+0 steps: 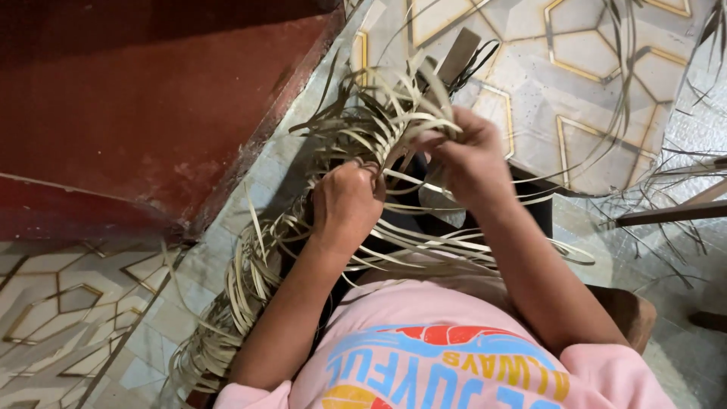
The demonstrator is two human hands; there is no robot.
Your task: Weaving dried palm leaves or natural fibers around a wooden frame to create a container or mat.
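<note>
A loose woven bundle of pale dried leaf strips (379, 121) lies across my lap and spills down to the floor at the lower left. My left hand (344, 204) is closed around strips in the middle of the bundle. My right hand (466, 155) pinches strips near the woven top edge, just right of the left hand. Long free strips (454, 242) fan out sideways under both forearms. A pink shirt with a coloured print (454, 356) fills the bottom of the view.
A dark red step or wall base (151, 113) runs along the left. Patterned floor tiles (591, 91) with gold lines lie ahead and at the lower left. Loose strips (666, 189) and a dark wooden bar (666, 212) lie at the right.
</note>
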